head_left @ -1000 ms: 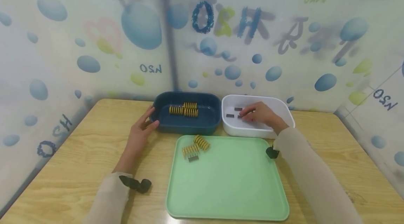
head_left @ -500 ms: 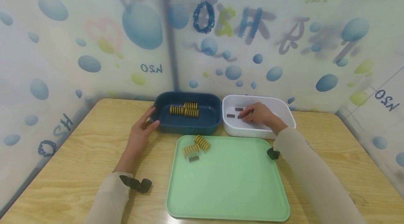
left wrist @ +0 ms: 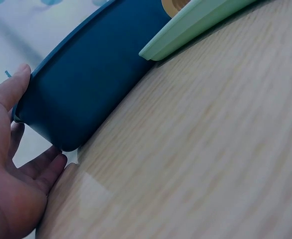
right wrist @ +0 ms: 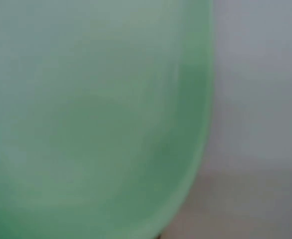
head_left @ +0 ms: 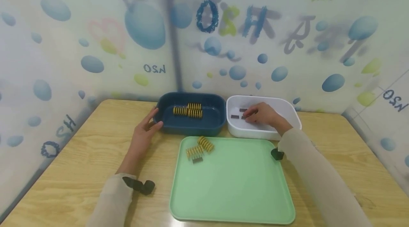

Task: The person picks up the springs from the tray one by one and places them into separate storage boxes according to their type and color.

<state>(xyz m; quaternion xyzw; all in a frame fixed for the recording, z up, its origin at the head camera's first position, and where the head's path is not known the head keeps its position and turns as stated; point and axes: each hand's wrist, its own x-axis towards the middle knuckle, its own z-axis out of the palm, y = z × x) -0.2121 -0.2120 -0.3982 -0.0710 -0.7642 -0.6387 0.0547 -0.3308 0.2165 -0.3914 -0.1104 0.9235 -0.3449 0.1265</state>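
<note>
While our right hand point(head_left: 263, 114) dips into the white bin point(head_left: 252, 133), its fingers bend down over the small springs point(head_left: 234, 116), and from the head view we cannot tell whether they are clamped on one; a loose pinch on so slim a coil could let it slip. Our left hand point(head_left: 142, 136) has its fingers spread at the end of the blue bin point(head_left: 191, 130), which holds three gold springs point(head_left: 180, 111); pushing hard there could drive it into its neighbour. The tray point(head_left: 236, 188) gives us most room towards our body, its own springs sitting far left, though both raised rims could catch a low wrist. In the left wrist view, our thumb point(left wrist: 19, 82) meets the rim, apart from the fingers, with table point(left wrist: 196, 129) alongside. The right wrist view shows us blurred tray edge, no fingers.
</note>
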